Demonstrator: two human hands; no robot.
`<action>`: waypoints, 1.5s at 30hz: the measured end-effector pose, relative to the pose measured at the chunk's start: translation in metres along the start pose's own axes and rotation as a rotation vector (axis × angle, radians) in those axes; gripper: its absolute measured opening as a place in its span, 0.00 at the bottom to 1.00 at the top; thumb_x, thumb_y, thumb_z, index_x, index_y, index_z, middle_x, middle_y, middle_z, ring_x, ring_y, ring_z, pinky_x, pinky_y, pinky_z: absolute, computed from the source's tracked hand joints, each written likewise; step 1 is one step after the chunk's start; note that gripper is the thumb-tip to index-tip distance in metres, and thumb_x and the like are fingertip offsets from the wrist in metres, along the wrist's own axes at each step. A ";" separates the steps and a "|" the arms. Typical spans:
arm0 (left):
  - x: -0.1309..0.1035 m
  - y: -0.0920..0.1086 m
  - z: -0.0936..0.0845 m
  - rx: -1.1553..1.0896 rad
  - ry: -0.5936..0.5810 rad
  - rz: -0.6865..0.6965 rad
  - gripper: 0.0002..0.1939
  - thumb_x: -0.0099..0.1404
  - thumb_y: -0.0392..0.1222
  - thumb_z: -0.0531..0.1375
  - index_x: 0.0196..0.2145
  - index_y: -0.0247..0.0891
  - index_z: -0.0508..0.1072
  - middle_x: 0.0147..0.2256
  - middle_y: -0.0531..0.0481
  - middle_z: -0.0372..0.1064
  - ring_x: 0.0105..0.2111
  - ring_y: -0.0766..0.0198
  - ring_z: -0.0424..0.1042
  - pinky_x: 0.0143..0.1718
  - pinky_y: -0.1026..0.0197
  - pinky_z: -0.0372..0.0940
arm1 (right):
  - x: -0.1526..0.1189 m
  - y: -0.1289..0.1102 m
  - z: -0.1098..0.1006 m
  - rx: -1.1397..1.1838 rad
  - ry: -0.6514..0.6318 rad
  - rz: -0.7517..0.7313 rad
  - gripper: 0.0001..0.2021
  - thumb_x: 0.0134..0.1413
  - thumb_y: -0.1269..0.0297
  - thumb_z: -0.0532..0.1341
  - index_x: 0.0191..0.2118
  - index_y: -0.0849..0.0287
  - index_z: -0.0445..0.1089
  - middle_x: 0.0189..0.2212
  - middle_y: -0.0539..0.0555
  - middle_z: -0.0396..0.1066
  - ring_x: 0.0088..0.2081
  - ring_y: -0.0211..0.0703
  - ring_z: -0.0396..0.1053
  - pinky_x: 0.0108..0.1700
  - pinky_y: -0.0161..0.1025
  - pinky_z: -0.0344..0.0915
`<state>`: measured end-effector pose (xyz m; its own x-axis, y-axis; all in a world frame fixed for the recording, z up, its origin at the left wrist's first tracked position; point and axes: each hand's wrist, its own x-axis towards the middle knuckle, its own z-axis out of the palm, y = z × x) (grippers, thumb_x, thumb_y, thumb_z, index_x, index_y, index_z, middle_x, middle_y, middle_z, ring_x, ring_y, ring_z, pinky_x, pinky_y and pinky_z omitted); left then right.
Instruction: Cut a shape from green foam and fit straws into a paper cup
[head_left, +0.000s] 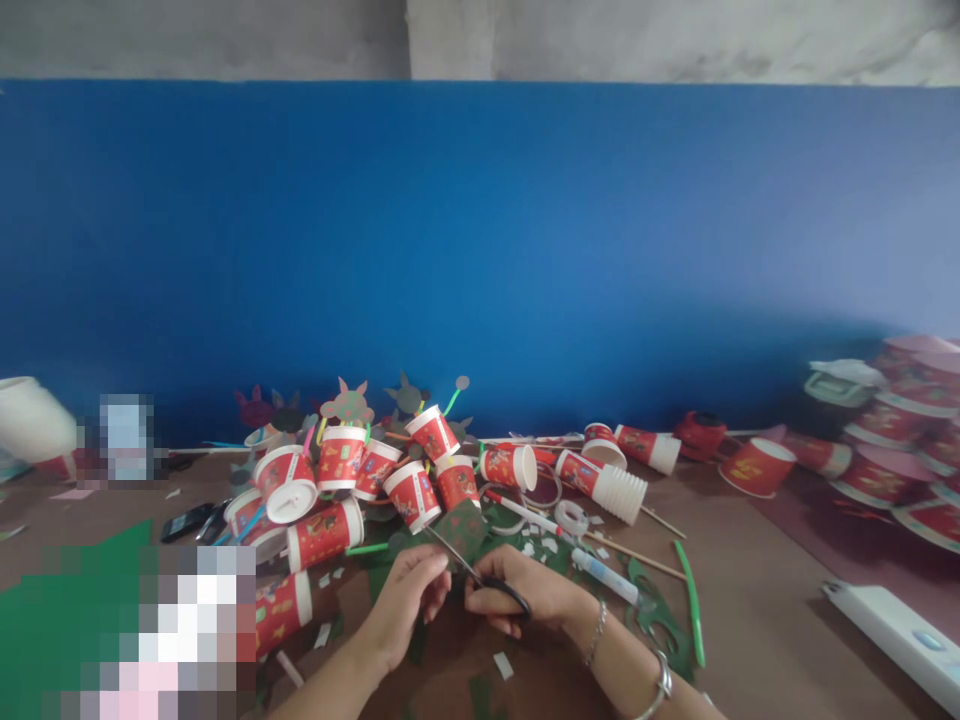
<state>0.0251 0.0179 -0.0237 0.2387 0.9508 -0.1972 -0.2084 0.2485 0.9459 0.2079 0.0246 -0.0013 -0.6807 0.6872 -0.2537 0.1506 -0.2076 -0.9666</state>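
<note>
In my right hand [517,590] is a pair of scissors [508,594] with black handles; the blades point up and left. Thumb and fingers of my left hand [412,592] are curled together just left of the blades. What they pinch, if anything, is hidden. Just beyond the blades is a dark green paper piece [463,527] with reddish patches; whether my left fingers touch it I cannot tell. Red paper cups with white rims, such as a tilted cup [412,497], lie heaped beyond my hands. Some carry coloured stems and paper animal heads, one head [348,404] having pointed ears.
To the right lie a stack of cups [600,487], a glue tube [606,577], a marker [534,516], clear tape [572,518] and a green stem [691,605]. Green paper [71,590] covers the left side. A white box-like object [896,635] sits far right. A blue wall [480,250] stands behind.
</note>
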 end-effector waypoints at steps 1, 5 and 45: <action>0.000 0.001 0.000 -0.001 -0.004 0.003 0.16 0.53 0.50 0.60 0.17 0.35 0.65 0.14 0.57 0.58 0.14 0.74 0.54 0.15 0.70 0.45 | 0.000 0.000 0.000 -0.004 0.001 0.000 0.16 0.46 0.55 0.64 0.23 0.64 0.65 0.12 0.44 0.61 0.13 0.27 0.55 0.15 0.24 0.51; 0.000 0.001 0.001 -0.007 -0.022 0.004 0.16 0.53 0.49 0.59 0.17 0.35 0.63 0.13 0.57 0.56 0.13 0.74 0.52 0.14 0.70 0.44 | -0.001 -0.001 0.000 -0.036 0.008 0.012 0.15 0.46 0.55 0.64 0.23 0.64 0.65 0.12 0.43 0.61 0.13 0.27 0.56 0.15 0.24 0.52; -0.002 0.009 0.007 0.019 0.191 0.177 0.14 0.53 0.49 0.62 0.23 0.36 0.65 0.16 0.59 0.59 0.17 0.73 0.52 0.18 0.69 0.47 | 0.018 0.008 0.036 -0.004 0.229 -0.030 0.13 0.46 0.57 0.62 0.31 0.60 0.61 0.16 0.45 0.66 0.17 0.33 0.64 0.17 0.26 0.56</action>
<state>0.0299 0.0173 -0.0125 0.0166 0.9973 -0.0717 -0.2124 0.0736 0.9744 0.1715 0.0100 -0.0126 -0.5043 0.8334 -0.2261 0.1358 -0.1821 -0.9739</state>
